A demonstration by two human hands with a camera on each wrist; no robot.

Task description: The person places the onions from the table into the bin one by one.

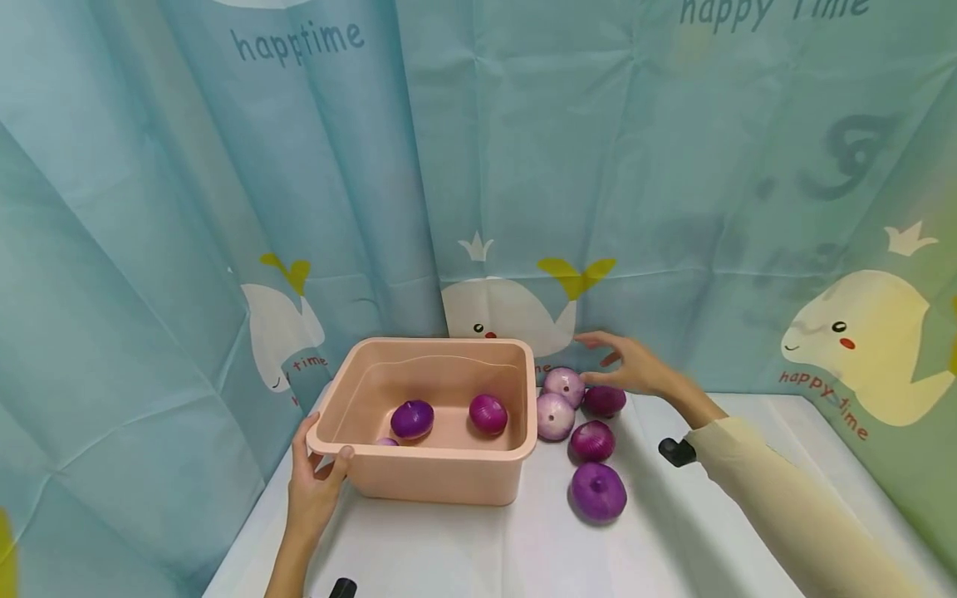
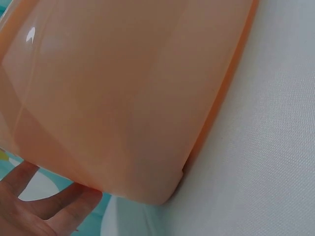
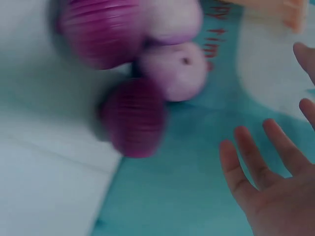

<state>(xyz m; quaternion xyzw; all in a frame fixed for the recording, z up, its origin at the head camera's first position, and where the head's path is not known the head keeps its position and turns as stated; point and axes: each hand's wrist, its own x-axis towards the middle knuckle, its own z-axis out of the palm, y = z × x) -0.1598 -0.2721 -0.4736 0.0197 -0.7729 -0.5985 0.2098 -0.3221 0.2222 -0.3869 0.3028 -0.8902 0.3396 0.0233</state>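
Note:
A pink plastic bin point(image 1: 434, 477) stands on the table, and my left hand point(image 1: 310, 490) grips its front left corner, thumb over the rim. In the left wrist view its fingers point(image 2: 74, 209) press against the bin's wall. Inside lie a dark purple onion point(image 1: 412, 419), a magenta onion point(image 1: 488, 414) and a paler one point(image 1: 386, 442) mostly hidden by the front wall. My right hand point(image 1: 628, 365), fingers spread and holding nothing, hovers over the back of the onions right of the bin. Closest beneath it are a dark red onion point(image 1: 605, 401) and a pale onion point(image 1: 564, 385).
Another pale onion point(image 1: 556, 417) sits beside the bin's right wall. Nearer the front are a magenta onion point(image 1: 593, 441) and a larger purple onion point(image 1: 598, 492). A blue curtain point(image 1: 673, 208) with whale prints hangs behind the white table point(image 1: 419, 548).

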